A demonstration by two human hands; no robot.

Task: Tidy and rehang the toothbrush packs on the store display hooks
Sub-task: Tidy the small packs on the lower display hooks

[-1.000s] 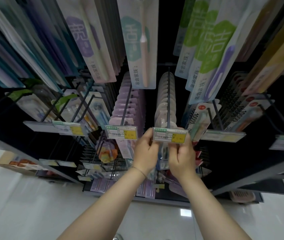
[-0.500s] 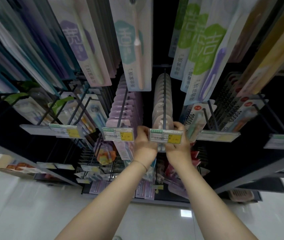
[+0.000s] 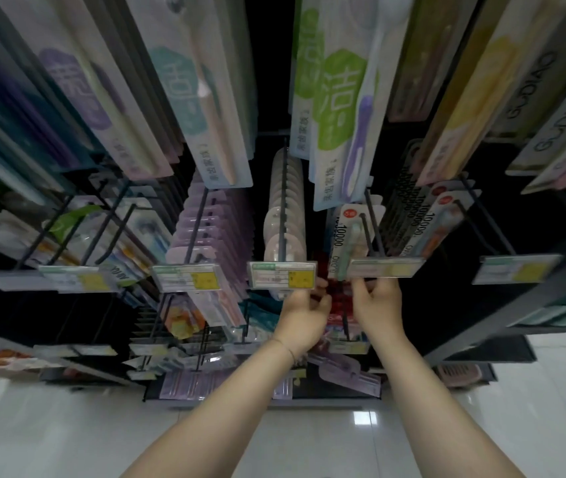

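Note:
Rows of toothbrush packs hang on black display hooks. White packs (image 3: 285, 215) fill the centre hook behind a price tag (image 3: 281, 274). To the right hangs a "10000" pack (image 3: 343, 236) behind another tag (image 3: 386, 267). My left hand (image 3: 304, 317) is raised just under the centre tag's right end, fingers curled. My right hand (image 3: 376, 305) reaches up beneath the right tag, and its fingertips are hidden behind that tag near the bottom of the "10000" pack. Motion blur hides whether either hand holds anything. Red packs (image 3: 338, 305) show between the hands, lower down.
Purple packs (image 3: 205, 229) hang left of the white ones. Long green and teal packs (image 3: 336, 108) hang overhead. More hooks and tags stretch left and right. Lower rows of packs sit beneath my wrists above the glossy white floor (image 3: 67, 426).
Both hands let go of the centre price tag and shifted right, the right hand now under the neighbouring tag. The view has also swung.

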